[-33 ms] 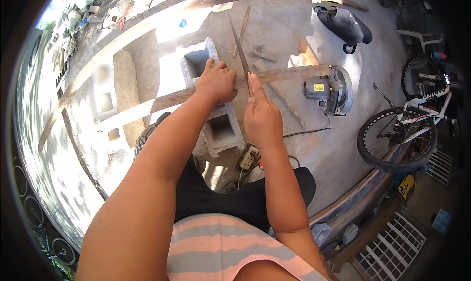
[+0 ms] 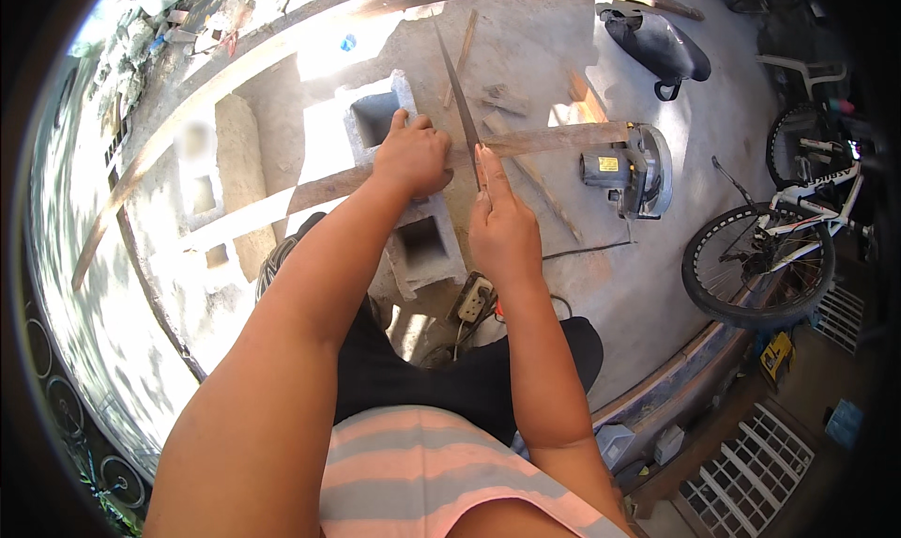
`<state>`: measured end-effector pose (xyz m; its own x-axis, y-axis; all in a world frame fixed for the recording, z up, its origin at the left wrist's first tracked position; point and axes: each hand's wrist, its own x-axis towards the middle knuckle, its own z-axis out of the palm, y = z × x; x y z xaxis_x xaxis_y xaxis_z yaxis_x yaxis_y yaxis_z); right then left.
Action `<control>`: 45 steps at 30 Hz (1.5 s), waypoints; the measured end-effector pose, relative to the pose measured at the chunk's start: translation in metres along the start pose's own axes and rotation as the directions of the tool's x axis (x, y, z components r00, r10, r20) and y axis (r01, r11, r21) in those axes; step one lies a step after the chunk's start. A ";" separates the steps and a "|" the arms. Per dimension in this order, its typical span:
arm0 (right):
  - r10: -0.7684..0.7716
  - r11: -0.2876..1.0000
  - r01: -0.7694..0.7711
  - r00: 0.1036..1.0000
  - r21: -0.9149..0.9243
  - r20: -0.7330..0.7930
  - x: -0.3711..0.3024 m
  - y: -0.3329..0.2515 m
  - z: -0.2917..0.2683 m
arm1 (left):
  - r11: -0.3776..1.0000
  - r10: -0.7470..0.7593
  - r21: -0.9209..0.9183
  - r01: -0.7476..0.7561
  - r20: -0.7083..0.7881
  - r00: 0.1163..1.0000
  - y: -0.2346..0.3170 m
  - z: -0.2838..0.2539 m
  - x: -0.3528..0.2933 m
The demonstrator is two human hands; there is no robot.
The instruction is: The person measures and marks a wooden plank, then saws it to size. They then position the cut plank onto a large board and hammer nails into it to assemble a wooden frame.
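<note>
My right hand [image 2: 505, 226] is closed round the handle of a handsaw, with the index finger stretched along it. The long tapering saw blade [image 2: 456, 83] points away from me and crosses a wooden plank [image 2: 554, 141]. Just left of the blade, my left hand [image 2: 411, 158] presses down on the plank with its fingers curled round it. The plank lies across a hollow concrete block [image 2: 427, 268] beneath my left hand. My fingers and palm hide the saw's handle and part of the plank.
A circular saw [image 2: 619, 172] stands at the plank's right end. More concrete blocks [image 2: 239, 139] are at left. Wood offcuts [image 2: 507, 100] and a black bag-like object [image 2: 657, 45] lie beyond. A power strip [image 2: 474, 297] with cords sits near my legs. A bicycle [image 2: 765, 256] is at right.
My right hand and the saw handle have shifted very slightly toward me. My left hand stays in place on the plank.
</note>
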<state>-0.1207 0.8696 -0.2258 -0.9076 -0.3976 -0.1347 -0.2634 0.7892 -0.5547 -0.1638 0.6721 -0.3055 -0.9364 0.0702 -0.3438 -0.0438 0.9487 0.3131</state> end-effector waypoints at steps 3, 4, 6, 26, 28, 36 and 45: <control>0.023 0.999 -0.026 0.998 0.042 0.057 -0.067 -0.002 -0.029 | 1.000 -0.012 0.021 0.012 0.034 0.999 -0.011 0.000 -0.006; 0.022 0.999 -0.025 0.998 0.039 0.058 -0.104 -0.001 -0.047 | 1.000 0.000 0.012 -0.001 0.028 1.000 -0.009 0.003 -0.006; -0.012 0.999 0.010 0.999 0.039 0.040 -0.120 0.000 -0.059 | 1.000 0.008 0.016 -0.008 0.011 1.000 -0.010 0.004 -0.006; 0.063 0.998 -0.064 0.993 0.011 0.105 0.006 -0.015 -0.021 | 1.000 0.017 0.004 -0.017 0.005 1.000 -0.003 0.000 0.000; 0.128 0.992 -0.127 0.978 -0.017 0.165 0.038 -0.032 -0.023 | 1.000 0.022 -0.002 -0.022 -0.003 1.000 -0.003 0.000 0.003; 0.128 0.989 -0.139 0.972 0.044 0.195 -0.116 -0.038 -0.103 | 1.000 0.020 0.005 -0.019 -0.026 0.999 -0.013 0.002 -0.004; 0.221 0.975 -0.210 0.940 -0.071 0.259 0.018 -0.039 -0.034 | 0.999 0.032 -0.022 -0.033 -0.017 0.999 -0.007 0.011 -0.009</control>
<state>-0.1381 0.8472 -0.1786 -0.8267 -0.3207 -0.4623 -0.0896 0.8862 -0.4545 -0.1513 0.6684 -0.3141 -0.9430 0.0957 -0.3188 -0.0208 0.9390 0.3433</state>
